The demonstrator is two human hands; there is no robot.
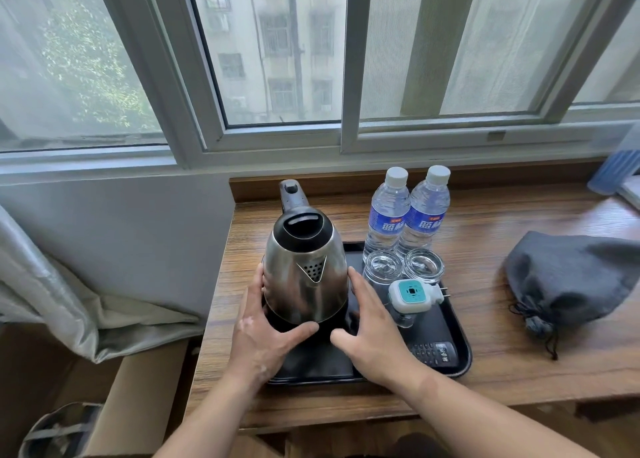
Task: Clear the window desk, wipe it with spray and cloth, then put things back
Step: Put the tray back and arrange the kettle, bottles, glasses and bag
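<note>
Both hands cup the steel kettle (306, 270) on the black tray (453, 326): left hand (266, 333) seemingly touching, right hand (370, 333) spread wide beside it.

Sliding windows (284, 59) with pale frames, grey daylight, apartment block outside; white wall (114, 236) below, grey curtain (45, 284) bunched at left.

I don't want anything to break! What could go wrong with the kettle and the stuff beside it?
The right hand is very near the two glasses, and could knock them or the plug-in device leaning there. The left hand only touches the steel kettle low down, so it might tip or slip if lifted.
</note>
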